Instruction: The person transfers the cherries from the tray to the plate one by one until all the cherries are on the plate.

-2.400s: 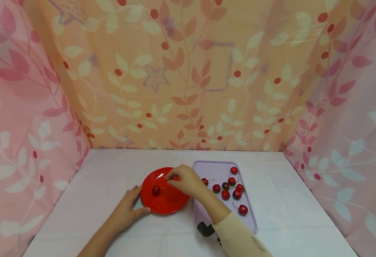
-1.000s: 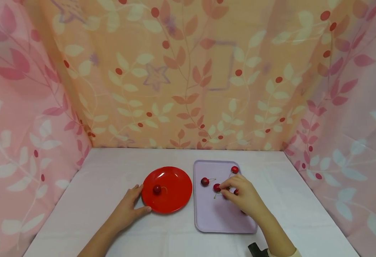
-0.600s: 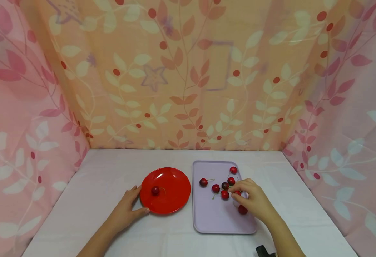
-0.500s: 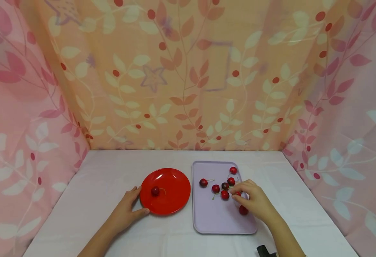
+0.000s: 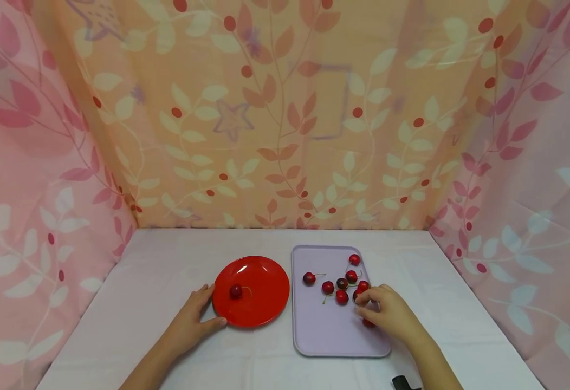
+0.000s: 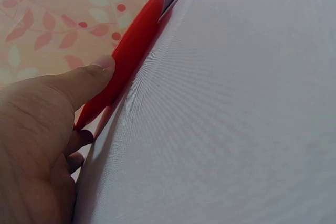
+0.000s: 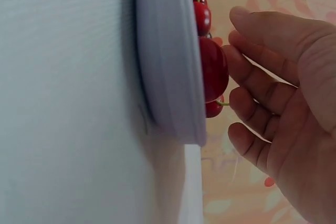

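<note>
My left hand (image 5: 193, 316) rests at the near-left edge of a red plate (image 5: 267, 303), thumb and fingers spread along its rim. In the left wrist view the thumb (image 6: 97, 80) lies against that rim. One dark red cherry (image 5: 235, 291) with a curved stem sits on the plate. My right hand (image 5: 387, 314) hovers over the right side of a lilac tray (image 5: 321, 336), fingers loosely bent and holding nothing. Under it a cherry (image 5: 368, 323) is partly hidden. The right wrist view shows a large cherry (image 7: 214, 69) close to the fingertips.
Several other cherries lie in the tray, among them a cherry (image 5: 309, 278) at the left and a cherry (image 5: 354, 260) at the far end. A white cloth (image 5: 177, 254) covers the table. Patterned curtains (image 5: 285, 162) enclose the back and sides.
The right hand has gone from above the plate to the tray's right side, then slightly toward the near edge. The left hand has stayed at the plate.
</note>
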Available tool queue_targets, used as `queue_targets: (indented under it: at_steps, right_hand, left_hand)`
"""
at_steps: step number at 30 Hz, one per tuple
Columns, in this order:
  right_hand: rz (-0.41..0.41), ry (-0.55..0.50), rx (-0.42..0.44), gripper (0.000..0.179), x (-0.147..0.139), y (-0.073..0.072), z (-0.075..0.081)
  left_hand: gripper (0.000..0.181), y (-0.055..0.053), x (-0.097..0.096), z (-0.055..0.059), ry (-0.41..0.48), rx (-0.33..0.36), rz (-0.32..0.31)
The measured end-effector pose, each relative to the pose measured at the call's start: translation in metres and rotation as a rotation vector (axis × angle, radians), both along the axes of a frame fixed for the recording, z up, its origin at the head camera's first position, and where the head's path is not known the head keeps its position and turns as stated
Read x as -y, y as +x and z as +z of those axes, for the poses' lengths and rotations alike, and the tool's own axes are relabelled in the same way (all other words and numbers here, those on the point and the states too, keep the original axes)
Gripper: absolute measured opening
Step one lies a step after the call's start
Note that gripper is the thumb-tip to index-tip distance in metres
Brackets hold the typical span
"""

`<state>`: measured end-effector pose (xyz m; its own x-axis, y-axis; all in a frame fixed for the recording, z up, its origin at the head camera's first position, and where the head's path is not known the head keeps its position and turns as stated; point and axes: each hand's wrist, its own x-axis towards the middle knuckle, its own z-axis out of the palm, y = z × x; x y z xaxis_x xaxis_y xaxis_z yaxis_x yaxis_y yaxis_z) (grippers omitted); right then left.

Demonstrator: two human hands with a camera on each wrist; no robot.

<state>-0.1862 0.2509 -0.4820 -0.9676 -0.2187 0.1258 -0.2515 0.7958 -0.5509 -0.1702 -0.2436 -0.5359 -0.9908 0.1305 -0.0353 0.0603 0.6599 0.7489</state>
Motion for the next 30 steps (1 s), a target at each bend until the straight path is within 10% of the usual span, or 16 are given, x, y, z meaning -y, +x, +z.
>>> queue_targets:
  at_steps: [30]
  right_hand:
    - [-0.071, 0.194, -0.094, 0.022, 0.012, -0.001, -0.025]
  left_hand:
    - [0.104, 0.000, -0.001, 0.002, -0.019, 0.015, 0.007]
